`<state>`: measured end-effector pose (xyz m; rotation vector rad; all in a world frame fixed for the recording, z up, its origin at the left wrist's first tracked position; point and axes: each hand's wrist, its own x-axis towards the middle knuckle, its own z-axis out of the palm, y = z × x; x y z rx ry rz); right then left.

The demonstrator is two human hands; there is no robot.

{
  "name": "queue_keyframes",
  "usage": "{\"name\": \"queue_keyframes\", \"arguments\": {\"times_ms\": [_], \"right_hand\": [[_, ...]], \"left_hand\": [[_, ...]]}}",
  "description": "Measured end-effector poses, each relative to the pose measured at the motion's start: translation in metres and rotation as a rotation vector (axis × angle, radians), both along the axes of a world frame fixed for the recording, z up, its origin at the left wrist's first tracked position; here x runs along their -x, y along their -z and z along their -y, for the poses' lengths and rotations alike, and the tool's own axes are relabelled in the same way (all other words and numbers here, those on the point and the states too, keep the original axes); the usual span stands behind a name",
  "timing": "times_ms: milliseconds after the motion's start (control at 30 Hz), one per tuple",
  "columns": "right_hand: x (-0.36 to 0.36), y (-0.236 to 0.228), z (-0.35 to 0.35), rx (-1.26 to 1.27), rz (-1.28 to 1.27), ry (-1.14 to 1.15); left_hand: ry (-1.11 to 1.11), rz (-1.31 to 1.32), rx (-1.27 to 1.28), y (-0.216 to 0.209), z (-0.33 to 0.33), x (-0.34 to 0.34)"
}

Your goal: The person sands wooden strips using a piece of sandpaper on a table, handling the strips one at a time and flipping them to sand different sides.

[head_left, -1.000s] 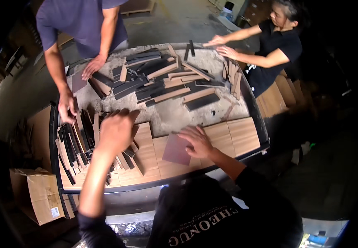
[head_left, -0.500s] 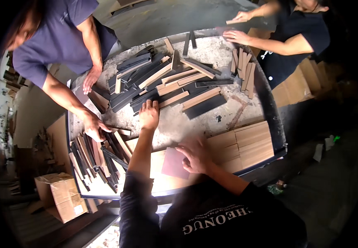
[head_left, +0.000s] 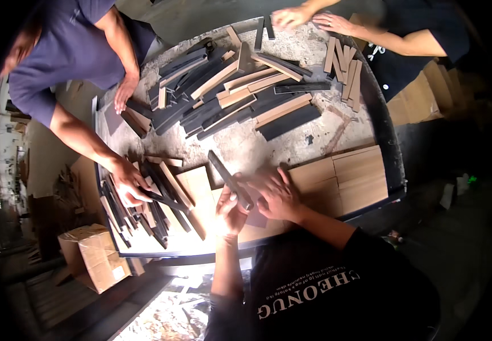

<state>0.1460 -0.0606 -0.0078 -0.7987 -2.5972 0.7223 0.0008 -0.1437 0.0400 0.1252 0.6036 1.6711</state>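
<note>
**Dark Strip in Hand by the Near Edge, Loose Heap Beyond**

At the table's [head_left: 392, 122] near left corner, a rough bundle of dark and pale strips [head_left: 154, 213], lying at mixed angles, with a co-worker's hand [head_left: 128, 184] reaching over it. Towards the far edge, a jumbled heap of strips [head_left: 223, 99], dark faces and pale wood faces turned every way. Judging by this, probably only partway along: some strips gathered into the bundle, many left loose in the heap.

Near the middle of the near edge, in the left hand [head_left: 230, 217], the dark strip [head_left: 230, 181], gripped between thumb and fingers close to its lower end. Narrow, straight and blackish, with a greyer, brighter patch towards the grip; held aslant, upper end pointing to the far left corner. Partly visible below it, a dull reddish sheet [head_left: 259, 219].

Just right of the strip, the right hand [head_left: 278, 196], fingers loosely spread and blurred, with nothing seen in their grip; impossible to tell whether touching the strip. Near the far right corner, a smaller cluster of pale strips [head_left: 345, 74]; along the near edge towards the near right corner, flat pale boards [head_left: 361, 176].
</note>
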Motion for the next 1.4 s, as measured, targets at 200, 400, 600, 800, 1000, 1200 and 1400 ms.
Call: {"name": "queue_keyframes", "arguments": {"times_ms": [200,400,600,800,1000,1200,1400], "right_hand": [[0.000,-0.011,-0.002,-0.018,0.055,-0.021],[0.007,-0.009,0.001,-0.045,0.033,-0.040],[0.006,-0.009,0.001,-0.052,0.042,-0.055],[0.002,-0.008,0.000,-0.047,0.052,-0.057],[0.001,-0.010,-0.003,-0.033,0.018,-0.045],[0.003,-0.003,0.001,-0.051,0.050,-0.038],[0.004,0.002,0.003,-0.073,0.086,-0.012]], "left_hand": [[-0.008,-0.063,0.093,0.022,0.039,0.002],[-0.116,-0.456,0.251,0.014,0.052,0.008],[-0.175,-0.623,0.310,-0.002,0.059,0.005],[-0.044,-0.983,0.630,0.019,0.066,-0.006],[0.048,-1.655,0.775,0.015,0.060,-0.031],[0.217,-1.877,0.961,0.038,0.078,-0.046],[0.071,-2.391,0.832,0.065,0.080,-0.055]]}}
